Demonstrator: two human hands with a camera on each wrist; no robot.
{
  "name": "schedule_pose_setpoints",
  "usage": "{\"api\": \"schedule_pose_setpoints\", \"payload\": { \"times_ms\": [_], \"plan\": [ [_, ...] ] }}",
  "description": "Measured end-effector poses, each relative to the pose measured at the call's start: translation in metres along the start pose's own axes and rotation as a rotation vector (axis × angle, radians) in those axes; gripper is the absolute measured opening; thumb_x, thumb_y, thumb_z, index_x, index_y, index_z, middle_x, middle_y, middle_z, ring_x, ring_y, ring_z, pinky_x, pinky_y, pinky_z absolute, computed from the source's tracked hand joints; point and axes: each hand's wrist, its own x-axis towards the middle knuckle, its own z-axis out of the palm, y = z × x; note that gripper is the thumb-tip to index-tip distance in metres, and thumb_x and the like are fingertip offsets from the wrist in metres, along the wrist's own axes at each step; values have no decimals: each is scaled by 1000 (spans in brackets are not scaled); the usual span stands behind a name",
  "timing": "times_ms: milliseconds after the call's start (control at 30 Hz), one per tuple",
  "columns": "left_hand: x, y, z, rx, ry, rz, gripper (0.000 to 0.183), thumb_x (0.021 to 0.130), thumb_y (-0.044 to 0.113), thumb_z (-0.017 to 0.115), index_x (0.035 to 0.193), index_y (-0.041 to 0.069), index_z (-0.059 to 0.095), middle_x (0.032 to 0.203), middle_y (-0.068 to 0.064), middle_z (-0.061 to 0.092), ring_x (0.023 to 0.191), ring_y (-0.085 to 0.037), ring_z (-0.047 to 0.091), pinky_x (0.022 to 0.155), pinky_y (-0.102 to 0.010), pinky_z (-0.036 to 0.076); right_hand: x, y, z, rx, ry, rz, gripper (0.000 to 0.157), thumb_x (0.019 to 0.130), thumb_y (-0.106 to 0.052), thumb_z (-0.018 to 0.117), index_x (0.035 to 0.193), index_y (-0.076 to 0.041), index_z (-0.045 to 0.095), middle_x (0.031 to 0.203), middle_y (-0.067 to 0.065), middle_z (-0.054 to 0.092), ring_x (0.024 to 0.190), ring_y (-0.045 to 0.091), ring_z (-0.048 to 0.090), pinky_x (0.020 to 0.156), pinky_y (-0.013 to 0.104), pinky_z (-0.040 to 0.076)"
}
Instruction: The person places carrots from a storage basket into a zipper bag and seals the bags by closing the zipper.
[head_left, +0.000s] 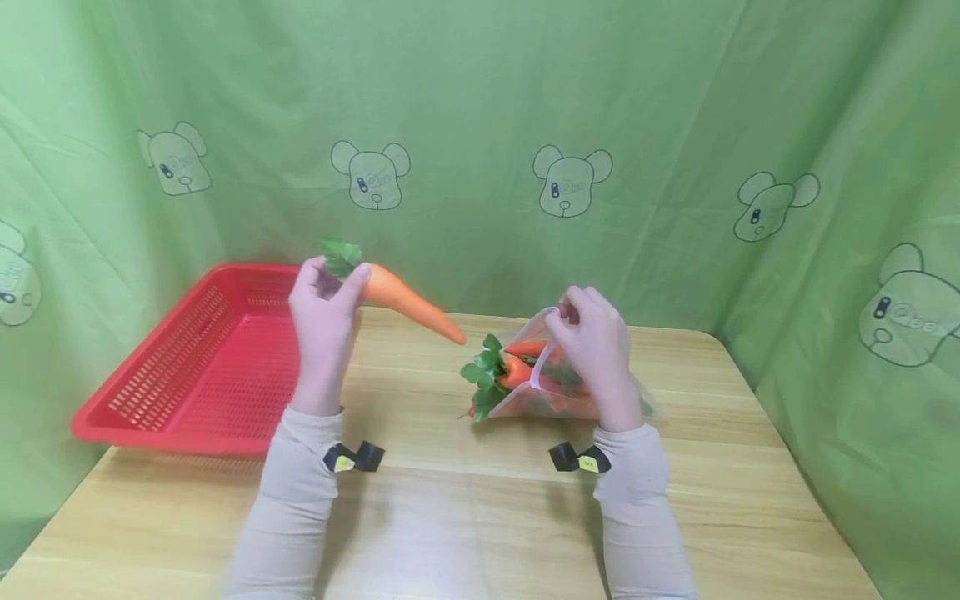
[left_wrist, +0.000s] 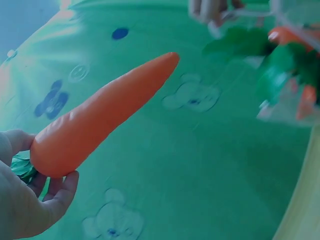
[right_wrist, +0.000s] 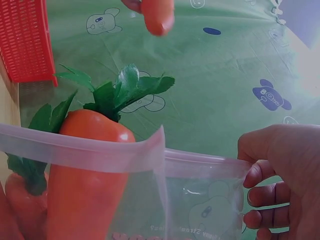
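Note:
My left hand [head_left: 324, 304] pinches a carrot [head_left: 405, 302] at its leafy top, in the air between the red basket and the bag. Its orange tip points right and down toward the bag; in the left wrist view the whole carrot [left_wrist: 102, 117] shows. With thumb and fingers my right hand [head_left: 596, 337] pinches the rim of a clear plastic bag [head_left: 551, 406], lifting its mouth. Inside the bag lie carrots [head_left: 516, 372], their green leaves sticking out of the mouth on the left. The right wrist view shows the bag's edge [right_wrist: 200, 157] between the right thumb and fingers.
A red perforated plastic basket [head_left: 180, 446] stands on the left of the wooden table [head_left: 450, 517]. Behind and on both sides hangs a green curtain [head_left: 480, 108] with bear-head prints. A wrist camera [head_left: 356, 457] sits at each sleeve.

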Motion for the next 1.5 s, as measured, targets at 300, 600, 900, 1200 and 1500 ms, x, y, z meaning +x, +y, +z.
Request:
{"api": "schedule_pose_setpoints", "payload": {
  "times_ms": [300,600,900,1200,1500],
  "plan": [
    [-26,-22,29,58,-76,21,27,81,9,77,102,13,60,104,-1,66,98,-14,63,90,-29,54,0,0,0,-3,3,16,6,79,-14,57,75,-10,54,74,7,54,67,23,49,57,31,34],
    [-47,-42,45,84,-155,37,29,82,10,77,102,4,58,106,-3,65,101,-16,63,91,-33,56,1,-1,0,-3,10,0,5,78,-14,57,75,-10,55,73,6,53,67,23,49,56,31,33],
    [-64,-61,56,177,-268,39,24,82,9,77,93,-3,60,100,-11,65,92,-16,63,84,-25,57,0,-1,0,2,10,-6,7,79,-13,57,75,-9,54,73,7,53,67,23,49,56,30,33],
    [-61,-59,50,417,-305,21,24,80,14,79,94,4,62,98,-13,70,80,-20,64,72,-27,56,1,-1,0,10,34,-24,7,79,-13,58,74,-9,54,72,8,54,66,24,49,57,31,34],
    [-64,-72,53,487,-511,-82,20,81,12,78,88,3,62,97,-14,69,86,-24,72,74,-29,60,0,-1,1,9,39,-16,7,78,-13,57,73,-9,53,72,7,53,65,24,49,56,30,33]
  ]
}}
